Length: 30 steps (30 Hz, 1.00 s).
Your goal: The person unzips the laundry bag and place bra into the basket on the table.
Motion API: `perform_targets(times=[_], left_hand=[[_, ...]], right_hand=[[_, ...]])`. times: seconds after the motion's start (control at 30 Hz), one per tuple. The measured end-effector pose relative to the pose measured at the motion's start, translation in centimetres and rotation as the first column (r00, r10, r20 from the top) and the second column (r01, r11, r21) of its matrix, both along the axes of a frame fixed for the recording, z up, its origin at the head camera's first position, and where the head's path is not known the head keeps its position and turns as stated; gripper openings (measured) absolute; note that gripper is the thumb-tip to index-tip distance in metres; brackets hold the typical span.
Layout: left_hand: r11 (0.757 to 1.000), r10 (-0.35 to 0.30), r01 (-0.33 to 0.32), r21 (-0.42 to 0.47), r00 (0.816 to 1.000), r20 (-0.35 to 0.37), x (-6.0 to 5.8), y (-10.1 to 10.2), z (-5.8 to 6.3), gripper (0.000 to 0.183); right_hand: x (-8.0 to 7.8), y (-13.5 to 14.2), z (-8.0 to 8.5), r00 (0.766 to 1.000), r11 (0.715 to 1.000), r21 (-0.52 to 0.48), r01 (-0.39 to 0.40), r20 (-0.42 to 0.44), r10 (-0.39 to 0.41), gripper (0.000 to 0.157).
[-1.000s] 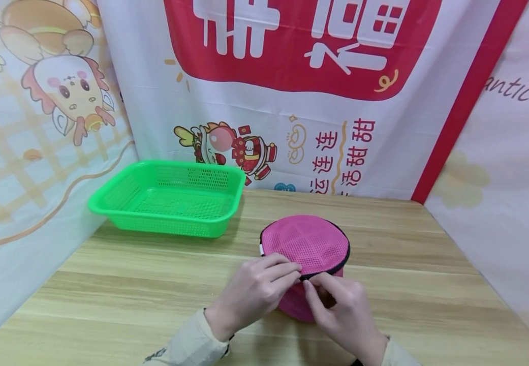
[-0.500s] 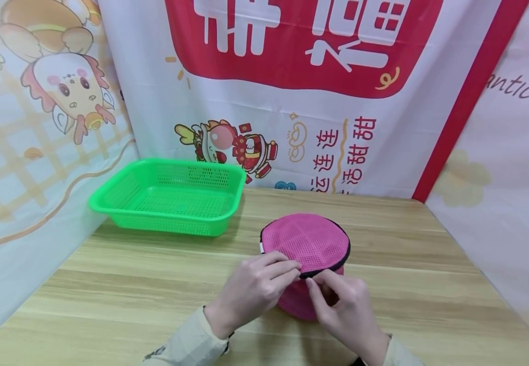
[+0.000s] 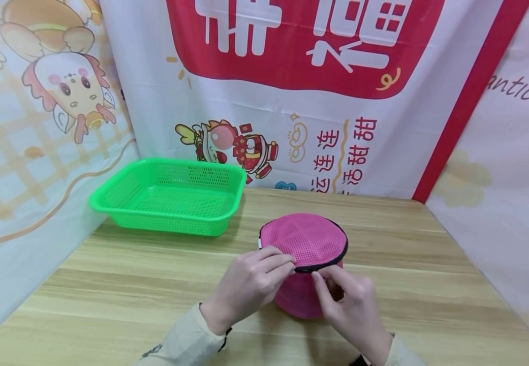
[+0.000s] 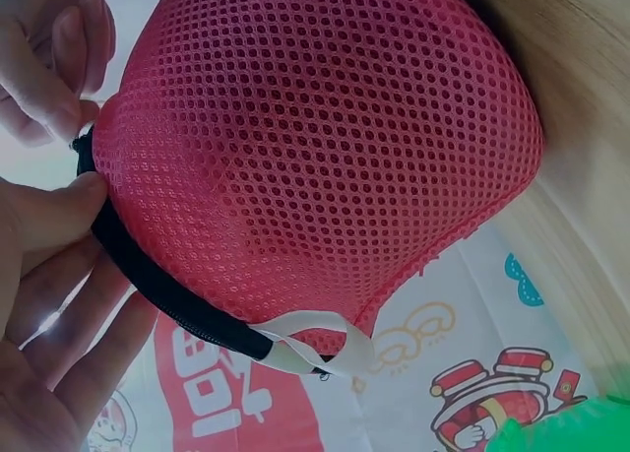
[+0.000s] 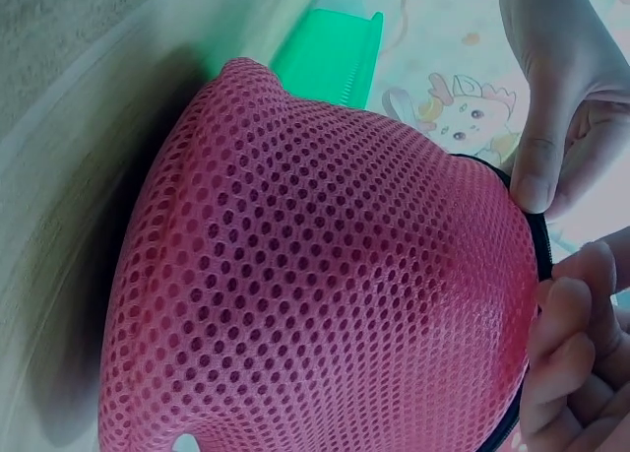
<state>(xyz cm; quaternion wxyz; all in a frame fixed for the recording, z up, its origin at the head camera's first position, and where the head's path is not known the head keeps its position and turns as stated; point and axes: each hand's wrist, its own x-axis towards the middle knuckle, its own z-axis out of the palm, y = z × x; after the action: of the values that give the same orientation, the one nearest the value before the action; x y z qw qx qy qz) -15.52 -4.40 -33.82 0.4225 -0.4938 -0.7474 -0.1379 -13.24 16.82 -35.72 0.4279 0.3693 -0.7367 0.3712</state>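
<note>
A round pink mesh laundry bag (image 3: 307, 236) stands upright on the table, its top edged by a black zipper (image 3: 304, 269). My left hand (image 3: 248, 282) pinches the near edge of the top, thumb below the black band and fingers above it. Just to its right, my right hand (image 3: 353, 302) pinches at the zipper with thumb and forefinger. From the left wrist, a small end of the zipper shows at the right hand's (image 4: 49, 63) fingertips. A white loop tag (image 4: 330, 336) hangs from the band. In the right wrist view the bag's mesh side (image 5: 305, 255) bulges outward.
Behind and to the left, a green plastic basket (image 3: 200, 227) stands on the wooden table (image 3: 122, 305). Printed cloth hangings close off the back (image 3: 383, 152), left (image 3: 12, 168) and right (image 3: 511, 203) sides.
My right hand has shifted slightly rightward along the zipper. The left hand has drawn a little to the left, so the fingertips are farther apart. The basket stays put.
</note>
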Motion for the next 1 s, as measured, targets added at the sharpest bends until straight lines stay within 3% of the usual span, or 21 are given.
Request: perform_targets(times=[0.23,0.5,1.0], left_hand=[[0.999,-0.025,0.025,-0.028,1.000,0.017,0.47,0.45,-0.13,0.014],[0.998,0.030,-0.030,-0.063,1.000,-0.001,0.59,0.55,-0.17,0.016],[0.998,0.017,-0.016,-0.059,1.000,0.020,0.62,0.61,-0.04,0.015]], right_hand=[[0.24,-0.68,-0.03,0.994,0.995,0.055,-0.079,-0.074,0.083,0.019],[0.31,-0.72,-0.31,0.997,0.997,0.035,-0.066,-0.043,0.067,0.017],[0.38,-0.47,-0.48,0.999,0.999,0.027,-0.035,-0.028,0.036,0.014]])
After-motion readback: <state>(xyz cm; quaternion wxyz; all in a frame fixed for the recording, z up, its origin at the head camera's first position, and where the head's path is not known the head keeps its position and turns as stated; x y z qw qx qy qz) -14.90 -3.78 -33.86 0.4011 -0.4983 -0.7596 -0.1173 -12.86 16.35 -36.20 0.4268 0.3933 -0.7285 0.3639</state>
